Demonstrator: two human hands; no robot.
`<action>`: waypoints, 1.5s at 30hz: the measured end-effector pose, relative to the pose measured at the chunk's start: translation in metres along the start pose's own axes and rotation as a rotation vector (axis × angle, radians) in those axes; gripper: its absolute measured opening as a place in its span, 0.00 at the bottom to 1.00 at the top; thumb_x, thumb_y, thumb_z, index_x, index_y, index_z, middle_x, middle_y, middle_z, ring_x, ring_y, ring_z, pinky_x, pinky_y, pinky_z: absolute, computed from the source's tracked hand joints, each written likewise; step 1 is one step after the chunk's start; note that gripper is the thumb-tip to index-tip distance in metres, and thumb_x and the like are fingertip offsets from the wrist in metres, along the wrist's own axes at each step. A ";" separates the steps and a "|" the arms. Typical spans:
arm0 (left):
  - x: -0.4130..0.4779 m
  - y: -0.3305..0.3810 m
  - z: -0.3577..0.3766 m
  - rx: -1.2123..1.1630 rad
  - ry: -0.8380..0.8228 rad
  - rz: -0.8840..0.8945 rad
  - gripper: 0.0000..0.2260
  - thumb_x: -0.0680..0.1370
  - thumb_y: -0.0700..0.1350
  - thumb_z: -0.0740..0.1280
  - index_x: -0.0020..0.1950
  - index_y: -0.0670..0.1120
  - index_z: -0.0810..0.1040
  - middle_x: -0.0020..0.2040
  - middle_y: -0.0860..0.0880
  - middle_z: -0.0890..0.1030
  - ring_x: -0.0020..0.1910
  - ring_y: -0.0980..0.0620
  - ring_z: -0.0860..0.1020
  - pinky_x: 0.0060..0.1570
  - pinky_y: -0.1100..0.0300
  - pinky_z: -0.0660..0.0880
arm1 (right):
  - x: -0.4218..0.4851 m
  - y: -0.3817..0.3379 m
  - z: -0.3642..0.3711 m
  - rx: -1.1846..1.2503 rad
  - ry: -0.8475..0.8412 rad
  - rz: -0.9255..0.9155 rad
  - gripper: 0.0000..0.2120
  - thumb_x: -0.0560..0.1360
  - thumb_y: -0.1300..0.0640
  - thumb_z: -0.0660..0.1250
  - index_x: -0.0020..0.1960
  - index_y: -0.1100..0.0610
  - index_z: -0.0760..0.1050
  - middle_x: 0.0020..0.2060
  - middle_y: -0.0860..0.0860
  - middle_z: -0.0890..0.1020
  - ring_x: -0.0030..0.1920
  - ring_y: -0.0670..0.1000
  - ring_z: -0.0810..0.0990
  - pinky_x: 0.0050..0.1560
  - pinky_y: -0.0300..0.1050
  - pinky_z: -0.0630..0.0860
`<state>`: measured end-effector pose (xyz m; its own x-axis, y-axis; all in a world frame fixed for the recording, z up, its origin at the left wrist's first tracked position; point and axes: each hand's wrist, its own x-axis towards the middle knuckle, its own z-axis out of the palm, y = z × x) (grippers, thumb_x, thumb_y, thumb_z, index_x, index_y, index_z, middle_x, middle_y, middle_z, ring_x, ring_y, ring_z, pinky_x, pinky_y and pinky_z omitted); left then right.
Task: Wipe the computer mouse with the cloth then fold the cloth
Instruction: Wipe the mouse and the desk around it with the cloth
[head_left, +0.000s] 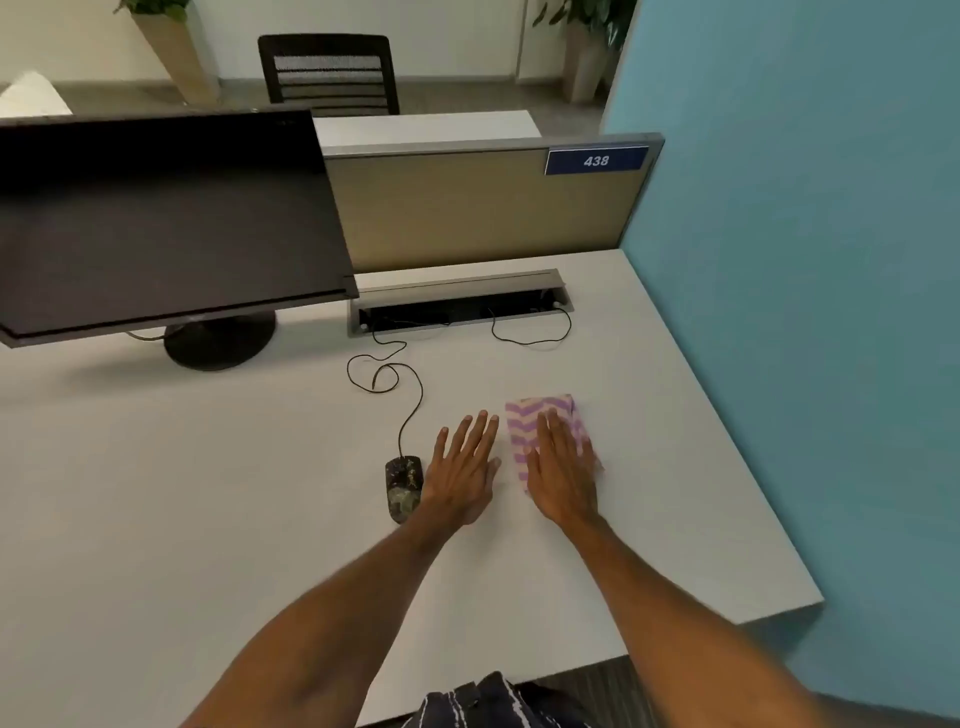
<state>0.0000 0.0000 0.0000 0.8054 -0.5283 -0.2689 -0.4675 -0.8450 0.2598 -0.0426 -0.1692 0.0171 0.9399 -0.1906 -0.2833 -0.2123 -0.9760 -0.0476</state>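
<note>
A pink-and-cream zigzag cloth (524, 421), folded into a small rectangle, lies flat on the white desk (208, 493). My right hand (563, 465) rests flat on top of it, fingers spread, covering its near half. Just left of the cloth, my left hand (467, 462) lies palm down on the bare desk with fingers apart, holding nothing. A dark patterned computer mouse (401, 488) sits beside my left wrist, touching or nearly touching it, with its black cable (410, 410) looping back toward the desk's cable slot.
A black monitor (166, 223) on a round stand fills the left rear. A grey cable tray (457, 301) is set into the desk at the back, below a tan partition. A teal wall (805, 312) borders the right side. The desk's front edge runs near my body.
</note>
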 end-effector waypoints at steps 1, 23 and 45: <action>0.006 0.004 0.001 0.018 -0.017 -0.004 0.29 0.93 0.55 0.44 0.91 0.49 0.36 0.91 0.49 0.36 0.91 0.47 0.38 0.89 0.42 0.41 | 0.006 0.006 0.000 -0.006 0.001 -0.003 0.33 0.88 0.44 0.47 0.85 0.58 0.38 0.86 0.55 0.43 0.86 0.56 0.43 0.85 0.57 0.45; 0.025 0.005 0.019 0.001 -0.071 -0.045 0.29 0.93 0.53 0.46 0.92 0.50 0.39 0.91 0.50 0.38 0.91 0.49 0.39 0.90 0.45 0.40 | 0.046 0.016 0.024 0.016 -0.003 -0.021 0.36 0.87 0.51 0.55 0.85 0.43 0.35 0.85 0.59 0.40 0.85 0.64 0.41 0.79 0.73 0.54; -0.102 -0.136 0.005 -0.174 -0.037 -0.040 0.46 0.87 0.65 0.61 0.91 0.49 0.34 0.90 0.53 0.34 0.90 0.53 0.37 0.90 0.46 0.41 | -0.018 -0.066 0.018 0.159 0.002 -0.130 0.44 0.81 0.71 0.53 0.83 0.33 0.44 0.86 0.47 0.45 0.84 0.58 0.56 0.60 0.61 0.82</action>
<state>-0.0205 0.1686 -0.0126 0.8068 -0.4997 -0.3153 -0.3623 -0.8400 0.4040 -0.0503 -0.0990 0.0082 0.9626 -0.0644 -0.2631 -0.1284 -0.9637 -0.2341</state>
